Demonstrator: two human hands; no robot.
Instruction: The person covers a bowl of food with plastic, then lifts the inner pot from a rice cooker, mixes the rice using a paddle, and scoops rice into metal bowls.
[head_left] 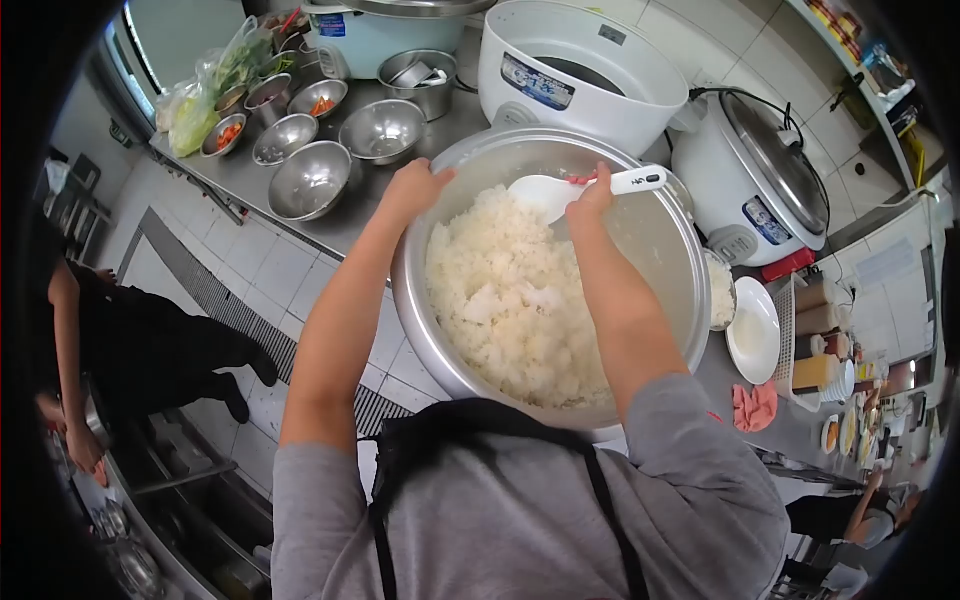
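Gripping the rice paddle (537, 192) near where handle meets blade, the right hand (592, 196) is closed around it, high over the rice pot (660, 262). Taking twelve as the top of the view, the paddle's long axis runs nearly crosswise: the handle's end points to about three o'clock, the broad blade to about nine. The cooked white rice (510, 300) lies from the right hand toward seven o'clock, heaped against the pot's left side, with bare metal wall showing from one to three.

The relation that counts is blade to heap: the blade lies at the rice's upper edge, while most of the heap spreads below it toward six, so a stroke into the bulk would, I judge, need the blade swung downward. The left hand (412, 190) is on the pot's rim at about ten o'clock, its thumb inward; I cannot tell how firmly its fingers close.
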